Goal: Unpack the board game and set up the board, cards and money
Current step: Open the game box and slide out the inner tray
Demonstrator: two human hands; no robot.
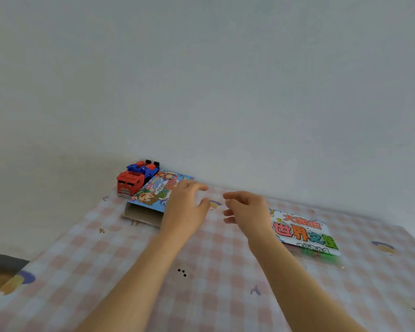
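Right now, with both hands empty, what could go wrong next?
The colourful cardboard game box lies right beside the red and blue toy truck near the far edge of the checked-cloth table; the left hand pulling the box might knock the truck off. The right hand hovers beside the printed plastic packet and might sweep it aside.
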